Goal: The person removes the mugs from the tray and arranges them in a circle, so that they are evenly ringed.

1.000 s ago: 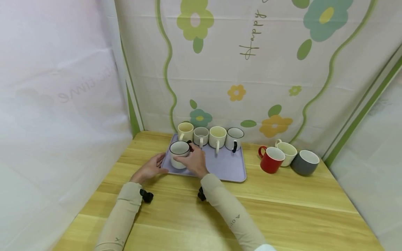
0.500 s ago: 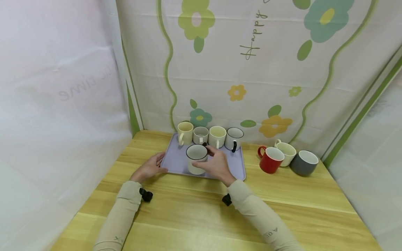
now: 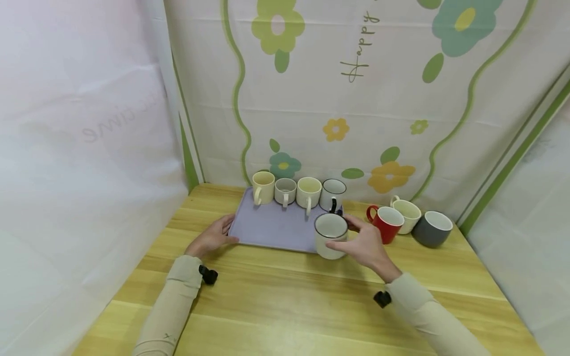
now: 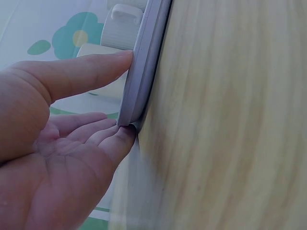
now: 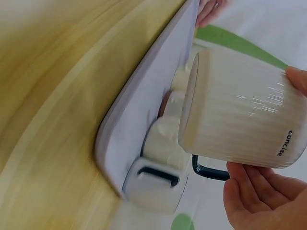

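A white mug [image 3: 328, 244] with a black rim is in my right hand [image 3: 368, 245]. The thumb presses its side, and the fingers lie by its black handle. In the right wrist view this mug [image 5: 244, 110] appears raised clear of the lilac tray [image 3: 273, 228]. My left hand [image 3: 213, 238] holds the tray's near left corner; thumb [image 4: 103, 69] and fingers meet the rim from two sides. Along the tray's back edge stand a pale yellow mug [image 3: 263, 190], a grey-white mug [image 3: 284, 190], a cream mug [image 3: 307, 193] and another black-rimmed mug [image 3: 330, 193].
Right of the tray, a red mug [image 3: 388, 226], a cream mug [image 3: 407, 217] and a dark grey cup [image 3: 432, 230] stand on the wooden table [image 3: 267, 301]. A flowered curtain [image 3: 311, 109] hangs behind, with white sheets at both sides.
My right hand has carried the black-rimmed mug rightward, from the tray's left part across to its near right corner. My left hand stays at the tray's corner.
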A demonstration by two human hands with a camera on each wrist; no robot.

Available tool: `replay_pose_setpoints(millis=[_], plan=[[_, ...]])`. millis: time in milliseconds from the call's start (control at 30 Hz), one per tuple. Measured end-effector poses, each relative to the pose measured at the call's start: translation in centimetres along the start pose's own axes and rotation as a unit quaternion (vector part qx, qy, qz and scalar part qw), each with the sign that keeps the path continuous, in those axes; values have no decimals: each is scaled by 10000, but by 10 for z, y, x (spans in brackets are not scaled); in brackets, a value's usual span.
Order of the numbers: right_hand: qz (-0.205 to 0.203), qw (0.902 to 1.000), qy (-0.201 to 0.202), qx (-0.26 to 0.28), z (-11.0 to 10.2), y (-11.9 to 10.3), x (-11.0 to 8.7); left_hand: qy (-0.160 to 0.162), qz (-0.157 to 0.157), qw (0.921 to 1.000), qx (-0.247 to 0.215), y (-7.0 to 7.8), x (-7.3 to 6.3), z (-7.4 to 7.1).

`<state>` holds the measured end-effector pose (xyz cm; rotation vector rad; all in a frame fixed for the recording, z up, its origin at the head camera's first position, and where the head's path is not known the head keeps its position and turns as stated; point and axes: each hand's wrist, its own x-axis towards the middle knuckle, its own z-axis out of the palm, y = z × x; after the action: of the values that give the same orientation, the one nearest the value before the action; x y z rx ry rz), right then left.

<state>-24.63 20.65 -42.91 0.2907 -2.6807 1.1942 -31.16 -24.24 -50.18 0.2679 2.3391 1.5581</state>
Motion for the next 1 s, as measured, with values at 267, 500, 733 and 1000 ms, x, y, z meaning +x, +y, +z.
replay_pose_setpoints(millis=[267,500,733,1000], plan=[[453,9961,30,-756,-70,37,-41,22,33,10000,4,2,1,2],[986,9892,325,-1036,-125,82,-77,5,107,9999,69,2,1,3],[1731,9717,1062,-1207,-185,131,-97,28,89,9999,95,0,1,2],[2476,9482,1851,-731,-222,180,-100,30,87,10000,36,-1,-1,1]])
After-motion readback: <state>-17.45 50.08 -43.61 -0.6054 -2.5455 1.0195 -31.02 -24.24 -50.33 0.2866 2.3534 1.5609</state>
